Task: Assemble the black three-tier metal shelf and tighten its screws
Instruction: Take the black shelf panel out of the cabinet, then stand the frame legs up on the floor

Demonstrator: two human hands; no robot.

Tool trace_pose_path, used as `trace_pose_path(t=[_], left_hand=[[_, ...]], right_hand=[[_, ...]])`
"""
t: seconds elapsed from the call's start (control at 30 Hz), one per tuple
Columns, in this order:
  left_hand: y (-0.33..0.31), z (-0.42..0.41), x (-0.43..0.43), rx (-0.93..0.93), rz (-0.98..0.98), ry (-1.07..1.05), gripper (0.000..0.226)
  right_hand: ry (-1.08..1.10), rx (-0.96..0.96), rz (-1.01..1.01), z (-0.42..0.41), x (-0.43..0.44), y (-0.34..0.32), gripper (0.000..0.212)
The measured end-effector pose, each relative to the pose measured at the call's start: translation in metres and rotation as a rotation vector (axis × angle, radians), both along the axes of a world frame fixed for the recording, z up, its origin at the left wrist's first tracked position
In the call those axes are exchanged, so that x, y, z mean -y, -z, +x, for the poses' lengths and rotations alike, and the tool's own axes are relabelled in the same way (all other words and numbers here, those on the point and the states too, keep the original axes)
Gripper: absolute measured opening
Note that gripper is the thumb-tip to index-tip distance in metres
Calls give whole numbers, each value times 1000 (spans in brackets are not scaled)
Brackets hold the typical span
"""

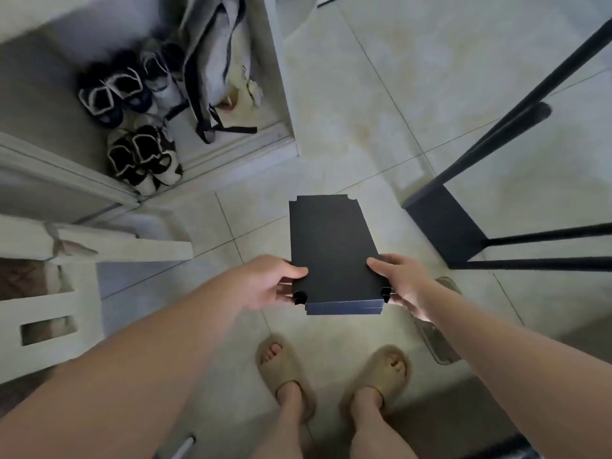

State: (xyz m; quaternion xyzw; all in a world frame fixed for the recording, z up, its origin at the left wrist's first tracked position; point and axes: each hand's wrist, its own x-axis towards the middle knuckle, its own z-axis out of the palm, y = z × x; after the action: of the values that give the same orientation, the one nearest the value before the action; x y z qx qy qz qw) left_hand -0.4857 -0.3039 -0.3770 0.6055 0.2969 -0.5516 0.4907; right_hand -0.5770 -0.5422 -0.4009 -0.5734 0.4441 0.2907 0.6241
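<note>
I hold black metal shelf panels (332, 250), stacked flat, level above the tiled floor in the middle of the head view. My left hand (268, 283) grips the stack's near left corner. My right hand (402, 279) grips the near right corner. The stack's near edge shows at least two layers, and notched corners show at its far end. To the right stands the partly built black frame: one tier (442, 223) with thin black poles (516, 114) rising out of it toward the right edge.
Several pairs of shoes (129, 104) and a bag lie in an open white cabinet at upper left. A white stool or bench (49, 313) stands at left. My feet in tan slippers (288, 376) stand below the stack. A flat dark item (437, 339) lies on the floor under my right forearm.
</note>
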Motion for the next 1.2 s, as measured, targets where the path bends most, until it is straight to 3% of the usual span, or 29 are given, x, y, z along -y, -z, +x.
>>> trace_pose_path(t=[0.3,0.5,0.77,0.9,0.97,1.07,1.2], left_hand=[[315,17,76,86,-60,3,22],[422,24,117,236,-94,-24,22],[468,48,161,442,9,-73,24],[476,29,171,490,102,-122,39],[474,13,174,519,100,-107,41],[449,-5,173,574,100,-1,51],[389,-15,169,741,159,264,82]], right_hand=[[-12,78,-108,29,70,300,18],[-58,207,-238,47,111,404,30],[-82,342,-388,77,133,460,23],[-38,348,-284,71,126,455,25],[-77,316,-265,59,123,443,36],[-139,290,-356,44,124,412,65],[-249,377,-537,24,125,351,69]])
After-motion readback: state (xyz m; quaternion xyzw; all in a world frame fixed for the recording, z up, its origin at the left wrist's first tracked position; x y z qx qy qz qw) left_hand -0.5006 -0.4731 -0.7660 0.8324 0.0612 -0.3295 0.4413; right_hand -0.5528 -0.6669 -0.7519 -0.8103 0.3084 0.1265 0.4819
